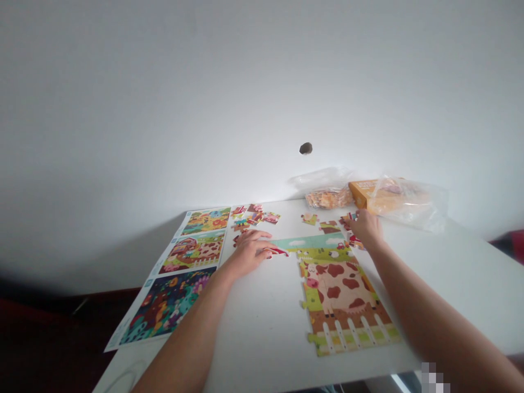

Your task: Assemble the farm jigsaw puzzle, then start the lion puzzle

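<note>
Your left hand (250,252), right hand (368,229) — well apart, grips unclear; cow puzzle (344,286) — sky strip (313,242) could shift if your left drags.

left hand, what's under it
A red piece pokes out past the fingertips of the left hand, by the puzzle's sky strip. The rest of that piece, and anything beneath the palm, is covered.

Head-worn view, forward and downward, table (254,327) near
</note>
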Motion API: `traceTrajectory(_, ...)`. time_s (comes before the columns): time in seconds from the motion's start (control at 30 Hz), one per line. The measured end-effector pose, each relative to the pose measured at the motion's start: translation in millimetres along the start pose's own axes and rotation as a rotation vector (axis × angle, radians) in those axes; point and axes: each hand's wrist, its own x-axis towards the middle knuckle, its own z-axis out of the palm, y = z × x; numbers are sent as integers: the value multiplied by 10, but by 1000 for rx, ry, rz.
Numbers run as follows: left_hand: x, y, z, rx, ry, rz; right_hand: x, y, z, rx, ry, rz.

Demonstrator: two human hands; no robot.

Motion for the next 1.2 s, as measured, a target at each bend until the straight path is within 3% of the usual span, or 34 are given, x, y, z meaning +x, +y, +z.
traceTrajectory(0.17, 33, 16, -13, -86, 133, 41, -255, -268, -80, 437, 33, -236)
traceTrajectory(0.27, 46, 53, -3, -146, 194, 28, -563, -490, -87, 861, -280, -380)
traceTrajectory(0.33, 47, 102, 16, -204, 208, 6, -761, -601, -58, 995, -501, -406)
traceTrajectory(0.4, 46, 167, 43, -321, 206, -33, -916, -673, -14, 1018, -630, -399)
traceTrajectory(0.53, 44, 286, 84, -589, 115, -145, -1083, -734, 62, 971, -762, -391)
traceTrajectory(0.63, 42, 292, 68, -578, 82, -151, -1110, -735, 101, 942, -771, -439)
traceTrajectory(0.83, 23, 40, -36, -320, 228, -190, -1034, -670, 223, 790, -658, -582)
traceTrajectory(0.97, 25, -107, -56, -79, 311, -396, -1000, -650, 253, 718, -630, -613)
traceTrajectory(1.2, 17, -131, -87, 171, 244, -622, -1007, -649, 225, 656, -639, -646)
